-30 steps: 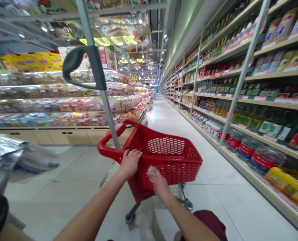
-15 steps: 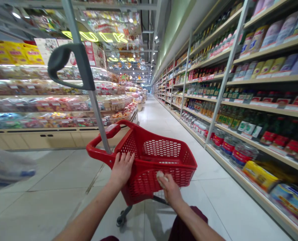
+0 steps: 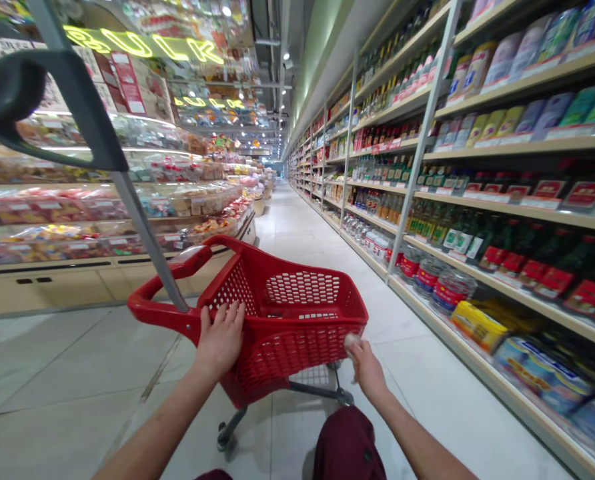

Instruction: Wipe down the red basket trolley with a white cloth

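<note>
A red plastic shopping cart [image 3: 287, 353] stands before me, its basket walls full of holes. My left hand [image 3: 221, 340] grips the near rim close to the push handle, fingers hooked over the edge. Near the front corner of the basket's side is my right hand [image 3: 366, 367], closed around a small crumpled whitish cloth [image 3: 351, 343]. Most of the cloth is hidden by the fingers. From the handle end rises a grey metal pole [image 3: 145, 233] with a dark grey loop grip [image 3: 52, 110] at upper left. Inside the basket I see only its red floor and walls.
On the right run long shelves [image 3: 477, 263] of bottles, cans, jars and yellow and blue packs [image 3: 477, 327]. Bulk bins [image 3: 77, 207] of wrapped snacks fill the left under a lit sign [image 3: 145, 45]. A pale tiled aisle [image 3: 277, 223] stretches ahead.
My right hand has slid with the cloth along the basket side toward its front corner. The left hand keeps the rim. My view has turned right, and a blurred pale shape at left has gone.
</note>
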`<state>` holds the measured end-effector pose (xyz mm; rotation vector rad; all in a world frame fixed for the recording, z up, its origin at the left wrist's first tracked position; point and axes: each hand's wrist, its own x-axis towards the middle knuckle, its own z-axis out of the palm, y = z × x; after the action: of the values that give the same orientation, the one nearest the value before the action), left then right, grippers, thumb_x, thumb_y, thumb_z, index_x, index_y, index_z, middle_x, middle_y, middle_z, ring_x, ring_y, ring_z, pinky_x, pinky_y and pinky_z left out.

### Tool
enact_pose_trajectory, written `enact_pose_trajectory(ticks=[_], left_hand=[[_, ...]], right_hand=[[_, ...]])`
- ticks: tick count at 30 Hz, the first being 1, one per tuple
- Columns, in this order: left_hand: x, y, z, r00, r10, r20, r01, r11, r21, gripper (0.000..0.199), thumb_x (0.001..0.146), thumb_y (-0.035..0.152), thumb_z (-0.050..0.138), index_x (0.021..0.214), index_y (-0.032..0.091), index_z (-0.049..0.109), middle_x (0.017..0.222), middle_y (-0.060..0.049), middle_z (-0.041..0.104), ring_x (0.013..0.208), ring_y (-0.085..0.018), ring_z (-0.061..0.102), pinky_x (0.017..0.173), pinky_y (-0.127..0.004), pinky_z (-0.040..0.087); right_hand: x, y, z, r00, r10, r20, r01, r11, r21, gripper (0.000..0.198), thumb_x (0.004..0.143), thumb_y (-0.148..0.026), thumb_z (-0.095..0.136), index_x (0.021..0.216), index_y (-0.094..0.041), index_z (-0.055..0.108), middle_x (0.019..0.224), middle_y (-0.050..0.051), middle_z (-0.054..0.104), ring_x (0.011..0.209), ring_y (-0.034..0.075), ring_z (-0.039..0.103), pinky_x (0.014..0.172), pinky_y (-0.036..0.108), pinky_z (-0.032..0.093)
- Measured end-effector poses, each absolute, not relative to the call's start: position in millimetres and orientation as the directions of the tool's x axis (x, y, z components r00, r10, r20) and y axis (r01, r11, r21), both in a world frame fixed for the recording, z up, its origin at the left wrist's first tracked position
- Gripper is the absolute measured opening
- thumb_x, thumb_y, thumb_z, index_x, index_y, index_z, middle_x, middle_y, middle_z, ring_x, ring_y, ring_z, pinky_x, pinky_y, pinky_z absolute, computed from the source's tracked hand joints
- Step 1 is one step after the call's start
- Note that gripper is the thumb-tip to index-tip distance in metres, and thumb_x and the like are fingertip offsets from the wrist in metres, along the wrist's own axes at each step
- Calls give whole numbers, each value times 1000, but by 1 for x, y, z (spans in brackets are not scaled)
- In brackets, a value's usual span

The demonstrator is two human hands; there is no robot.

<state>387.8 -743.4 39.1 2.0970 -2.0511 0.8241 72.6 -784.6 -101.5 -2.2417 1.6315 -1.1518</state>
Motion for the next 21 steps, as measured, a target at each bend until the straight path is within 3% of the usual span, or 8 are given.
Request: enact_pose_trajectory(ticks=[2, 6, 11, 13, 16, 19, 21], left_hand=[[385, -746, 37, -65, -899, 433, -960, -63, -274, 47, 78, 16, 32, 123, 13, 43, 127, -12, 46, 117, -29, 39, 100, -55, 13], [381, -749, 34, -88, -880, 467, -959, -52, -277, 49, 77, 16, 32, 125, 11, 40, 130, -14, 43, 120, -29, 37, 101, -55, 11], [381, -752, 32, -76, -882, 465, -956, -67, -284, 50, 75, 13, 30, 125, 11, 41, 129, -13, 44, 119, -29, 38, 101, -55, 11], [382, -752, 31, -83, -878, 471, -962, -53, -269, 51, 75, 12, 31, 125, 10, 41, 129, -14, 44, 119, -29, 38, 102, -54, 11], [381, -752, 29, -83, -868, 490, -971, -41, -237, 51, 75, 14, 32, 125, 10, 40, 130, -14, 43, 121, -28, 36, 102, -55, 10], [378, -753, 26, -64, -869, 491, -971, -59, -232, 51, 75, 13, 30, 126, 11, 40, 131, -14, 41, 122, -28, 35, 103, -55, 9], [376, -754, 26, -45, -872, 487, -969, -80, -232, 51, 76, 12, 29, 126, 11, 39, 132, -14, 40, 122, -27, 34, 103, -54, 8]], right_hand=[[65, -788, -101, 130, -852, 507, -749, -419, -513, 32, 68, -9, 40, 88, -24, 61, 80, 1, 53, 66, 12, 55, 59, 21, 46], [60, -806, -97, 81, -811, 579, -740, -438, -510, 40, 69, -8, 40, 102, -23, 57, 101, 5, 48, 90, 15, 53, 74, 25, 46], [56, -814, -102, 67, -886, 458, -774, -336, -536, 32, 59, -3, 40, 77, -20, 60, 75, 0, 49, 63, 11, 53, 59, 21, 46], [49, -817, -93, 60, -865, 498, -762, -362, -537, 35, 61, -3, 40, 85, -20, 60, 79, 1, 50, 69, 12, 55, 64, 22, 47], [51, -832, -62, -101, -811, 576, -750, -319, -580, 44, 65, -7, 41, 106, -18, 55, 94, 6, 50, 89, 17, 53, 80, 29, 45], [85, -846, -35, -192, -804, 563, -747, -252, -615, 41, 65, -6, 40, 98, -16, 60, 87, 7, 50, 82, 18, 54, 78, 31, 45], [116, -847, -30, -121, -813, 569, -741, -307, -597, 41, 63, -3, 40, 94, -19, 62, 88, 5, 51, 79, 16, 55, 76, 27, 46]])
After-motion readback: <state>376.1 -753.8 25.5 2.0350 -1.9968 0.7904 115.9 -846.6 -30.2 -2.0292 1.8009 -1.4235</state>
